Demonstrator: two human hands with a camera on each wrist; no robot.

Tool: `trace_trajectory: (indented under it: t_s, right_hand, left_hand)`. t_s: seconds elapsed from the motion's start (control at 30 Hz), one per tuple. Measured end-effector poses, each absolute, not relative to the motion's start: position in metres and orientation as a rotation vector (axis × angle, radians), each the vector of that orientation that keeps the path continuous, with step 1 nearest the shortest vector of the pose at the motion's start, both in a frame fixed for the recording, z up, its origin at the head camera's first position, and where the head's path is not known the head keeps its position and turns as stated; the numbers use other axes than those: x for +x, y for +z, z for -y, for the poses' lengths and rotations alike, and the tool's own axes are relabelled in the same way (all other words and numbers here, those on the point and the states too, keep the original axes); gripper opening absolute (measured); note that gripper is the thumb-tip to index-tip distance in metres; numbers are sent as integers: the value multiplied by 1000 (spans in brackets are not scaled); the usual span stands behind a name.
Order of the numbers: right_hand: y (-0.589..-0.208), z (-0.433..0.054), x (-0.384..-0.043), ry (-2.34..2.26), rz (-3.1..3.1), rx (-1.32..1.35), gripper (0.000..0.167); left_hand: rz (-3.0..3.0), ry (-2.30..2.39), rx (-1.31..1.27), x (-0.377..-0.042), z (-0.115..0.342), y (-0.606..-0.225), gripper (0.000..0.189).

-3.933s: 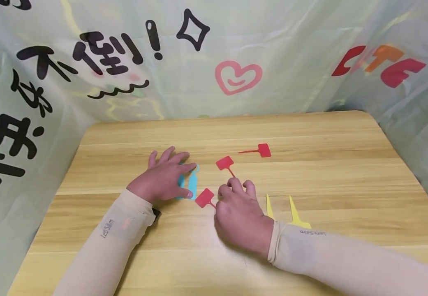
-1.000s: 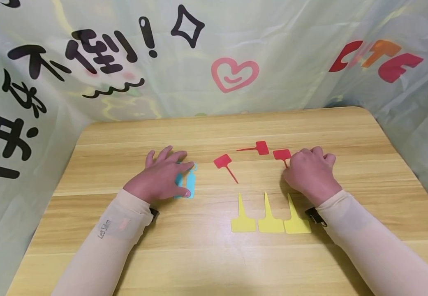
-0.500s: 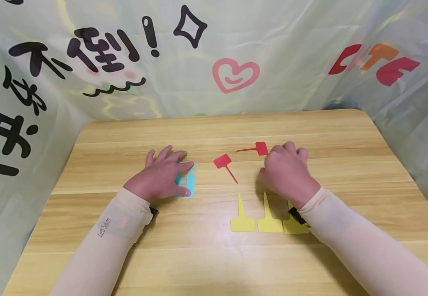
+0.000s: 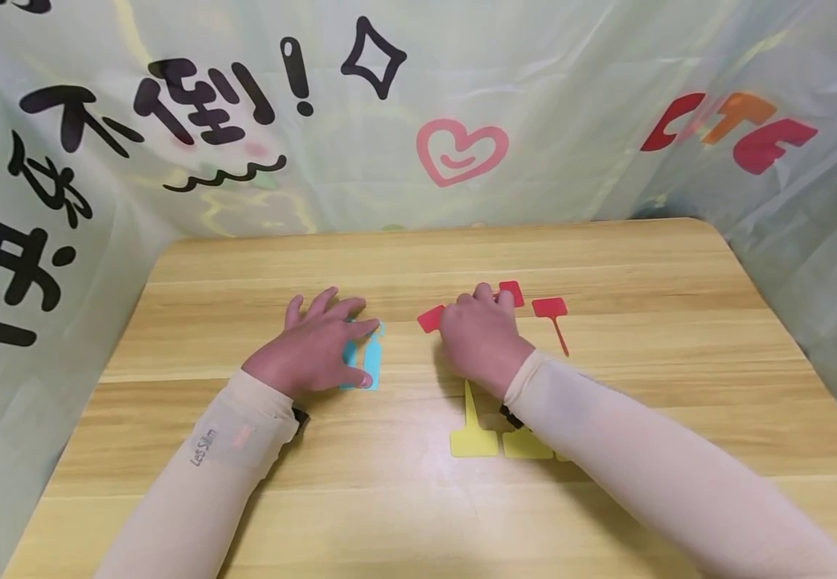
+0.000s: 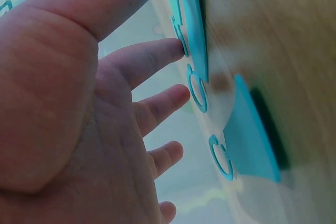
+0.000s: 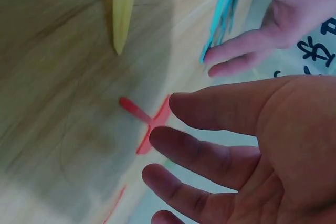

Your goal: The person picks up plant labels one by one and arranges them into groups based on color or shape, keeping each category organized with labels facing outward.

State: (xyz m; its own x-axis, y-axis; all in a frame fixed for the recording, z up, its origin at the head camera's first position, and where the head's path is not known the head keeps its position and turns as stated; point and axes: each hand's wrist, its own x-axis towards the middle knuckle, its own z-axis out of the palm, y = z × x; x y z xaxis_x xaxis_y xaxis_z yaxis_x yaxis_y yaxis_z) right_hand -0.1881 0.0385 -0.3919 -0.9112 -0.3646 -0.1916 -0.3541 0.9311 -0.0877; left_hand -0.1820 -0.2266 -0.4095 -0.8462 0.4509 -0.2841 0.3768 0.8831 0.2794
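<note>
My left hand [image 4: 309, 342] is spread low over blue tags [image 4: 372, 362], its thumb and index finger at one of them. In the left wrist view several blue tags [image 5: 250, 135] with ring ends show, partly hidden by the thumb in front. My right hand [image 4: 483, 334] is over a red T-shaped plant label [image 4: 430, 318], covering its stem. In the right wrist view that label [image 6: 161, 111] shows beyond the slightly parted thumb and index fingertips. A second red label [image 4: 510, 293] lies just behind the hand, and a third [image 4: 550, 307] lies to its right, stem towards me.
Yellow T-shaped plant labels [image 4: 473, 442] lie in a row in front of the right hand, stems pointing away; the right sleeve covers part of the row. The wooden table [image 4: 244, 261] ends at a printed curtain [image 4: 555, 161] behind and at the sides.
My right hand has let go of the red label at the right and moved left to another red label. Earlier it carried that first label over from the middle. My left hand stays put.
</note>
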Motion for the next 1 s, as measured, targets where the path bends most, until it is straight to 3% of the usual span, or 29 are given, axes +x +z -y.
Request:
trace_trajectory:
  t_s: [0.63,1.0]
  right_hand:
    - [-404,-29,-195,18,-2869,-547,30]
    - [-390,-56,-196,-112,-2885,-487,33]
  left_hand:
    - [-2713,293,611,-182,225,-411,89]
    - [-2717,299,632,-182,225,-411,90]
